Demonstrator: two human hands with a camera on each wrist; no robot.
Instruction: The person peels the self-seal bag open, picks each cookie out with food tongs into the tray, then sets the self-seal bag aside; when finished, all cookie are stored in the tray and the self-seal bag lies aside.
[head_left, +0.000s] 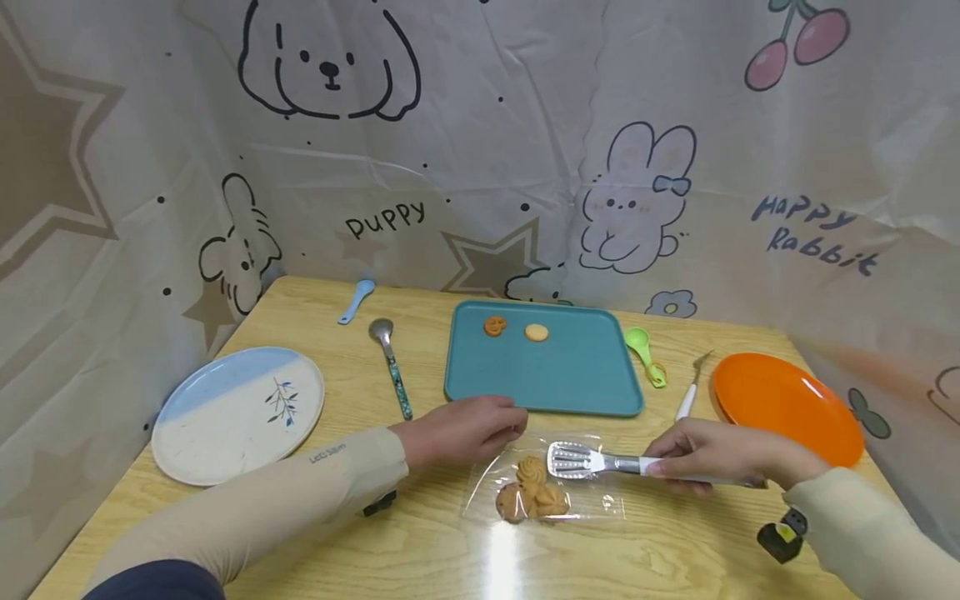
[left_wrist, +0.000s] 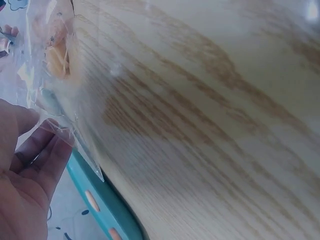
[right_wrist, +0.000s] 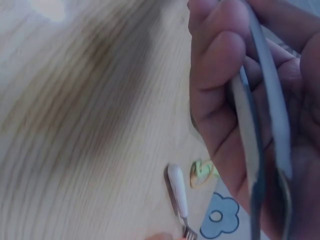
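Head view high, forward and down; wrist views close in; tabletop (head_left: 360, 554) common to all

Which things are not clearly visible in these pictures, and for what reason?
- Head view: sleeve lettering, too small to read surely.
- Left wrist view: left hand, cut off by the left edge; cookies, blurred through the bag.
- Right wrist view: tongs, cut off by the bottom edge.

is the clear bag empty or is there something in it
Not empty: cookies show through the clear bag in both the head and left wrist views.
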